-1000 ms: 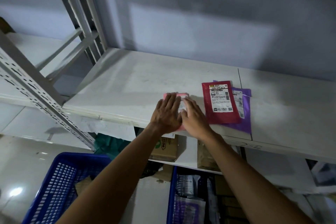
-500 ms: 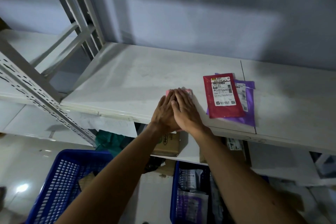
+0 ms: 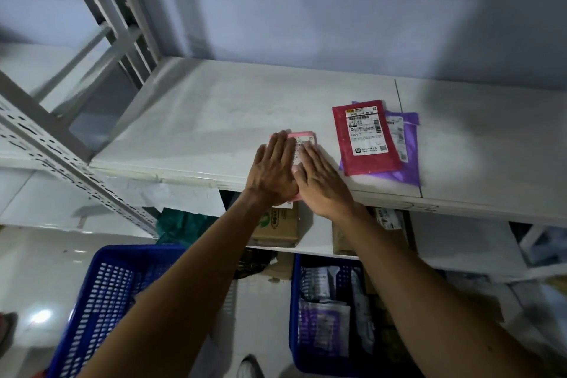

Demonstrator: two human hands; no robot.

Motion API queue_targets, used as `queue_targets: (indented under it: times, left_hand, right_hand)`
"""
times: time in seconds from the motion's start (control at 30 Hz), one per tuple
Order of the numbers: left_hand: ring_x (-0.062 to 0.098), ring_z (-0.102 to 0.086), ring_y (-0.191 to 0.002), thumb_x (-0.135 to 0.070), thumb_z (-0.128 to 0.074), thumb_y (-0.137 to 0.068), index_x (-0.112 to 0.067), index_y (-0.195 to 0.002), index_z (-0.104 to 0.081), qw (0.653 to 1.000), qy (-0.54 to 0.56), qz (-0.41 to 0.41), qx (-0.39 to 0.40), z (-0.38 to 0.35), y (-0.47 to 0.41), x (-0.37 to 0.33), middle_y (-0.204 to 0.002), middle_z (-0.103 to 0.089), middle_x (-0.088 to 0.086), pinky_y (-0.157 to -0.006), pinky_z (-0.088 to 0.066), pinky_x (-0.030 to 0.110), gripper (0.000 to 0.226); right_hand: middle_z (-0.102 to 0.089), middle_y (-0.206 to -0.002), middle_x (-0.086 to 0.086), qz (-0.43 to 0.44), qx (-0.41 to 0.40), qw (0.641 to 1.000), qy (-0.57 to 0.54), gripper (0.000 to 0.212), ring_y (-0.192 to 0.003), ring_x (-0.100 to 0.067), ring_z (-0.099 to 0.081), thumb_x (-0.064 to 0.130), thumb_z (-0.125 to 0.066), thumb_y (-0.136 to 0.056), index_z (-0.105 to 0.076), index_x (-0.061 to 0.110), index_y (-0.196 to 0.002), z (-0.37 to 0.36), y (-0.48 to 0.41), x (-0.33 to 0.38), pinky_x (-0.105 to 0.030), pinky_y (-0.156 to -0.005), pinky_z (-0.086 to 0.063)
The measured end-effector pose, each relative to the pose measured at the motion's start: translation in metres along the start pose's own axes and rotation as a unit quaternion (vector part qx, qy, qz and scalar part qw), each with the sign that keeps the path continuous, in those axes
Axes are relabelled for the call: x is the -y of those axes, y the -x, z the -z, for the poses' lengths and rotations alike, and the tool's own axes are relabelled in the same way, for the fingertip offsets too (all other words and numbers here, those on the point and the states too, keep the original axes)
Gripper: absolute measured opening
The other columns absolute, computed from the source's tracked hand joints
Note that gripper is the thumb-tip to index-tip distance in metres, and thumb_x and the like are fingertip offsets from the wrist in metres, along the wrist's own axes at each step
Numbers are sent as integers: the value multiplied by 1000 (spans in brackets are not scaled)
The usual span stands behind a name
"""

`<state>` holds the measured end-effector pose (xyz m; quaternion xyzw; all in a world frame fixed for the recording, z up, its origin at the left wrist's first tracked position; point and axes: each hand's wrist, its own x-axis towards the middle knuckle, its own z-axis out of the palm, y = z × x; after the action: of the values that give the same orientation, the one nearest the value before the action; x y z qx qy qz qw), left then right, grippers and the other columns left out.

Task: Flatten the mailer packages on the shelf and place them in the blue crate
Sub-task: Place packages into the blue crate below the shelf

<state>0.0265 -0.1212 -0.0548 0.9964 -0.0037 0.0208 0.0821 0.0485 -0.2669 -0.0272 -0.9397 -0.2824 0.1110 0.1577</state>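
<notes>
In the head view, the left hand (image 3: 273,175) and right hand (image 3: 322,184) lay side by side, fingers straight, palms flat on the pink mailer (image 3: 302,136) at the shelf's (image 3: 214,120) near edge, left of the red mailer (image 3: 363,138). Flattening it well probably meant sweeping outward from the middle — even pressure, no creasing. Its long axis ran near-to-far, label end far. The blue crate (image 3: 104,301) sat below, near left.
</notes>
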Motion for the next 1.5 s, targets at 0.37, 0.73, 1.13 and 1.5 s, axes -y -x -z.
queue_targets:
  times: [0.37, 0.73, 1.13, 1.5]
  left_hand:
    - [32, -19, -153, -49, -55, -94, -11, -158, -12, 992, 72, 104, 9, 19, 25, -23, -166, -13, 18, -122, -26, 48, 85]
    - [33, -66, -71, -54, -43, -101, -6, -80, -70, 967, 122, 222, -42, 52, 56, -28, -78, -70, 12, -61, -51, 35, 58]
    - [21, -66, -80, -30, -66, -95, -4, -108, -71, 768, 552, 325, 28, 29, 72, -45, -108, -73, 22, -80, -61, 44, 30]
    - [35, -68, -112, -18, -58, -98, -9, -130, -57, 601, 739, 293, 86, -38, 108, -94, -122, -72, 11, -98, -51, 61, 33]
  right_hand:
    - [11, -168, 7, -42, 79, 989, -116, 59, -154, -10, 8, 43, -22, -109, -2, 24, -161, 19, 13, 2, -44, -124, -3]
    - [-4, -169, -5, 15, -22, 999, -42, 64, -155, -21, -7, 13, -44, -105, -13, 11, -160, 7, 43, -15, -43, -127, -17]
    - [-27, -163, 3, -24, -20, 990, -139, 48, -143, -18, -39, 16, -41, -104, -38, 15, -152, 20, 85, -20, -39, -113, -43]
    - [-57, -123, 9, -196, -29, 893, -404, 57, -102, -5, -60, 35, -62, -97, -42, 17, -147, -9, 166, -66, -18, -78, -49]
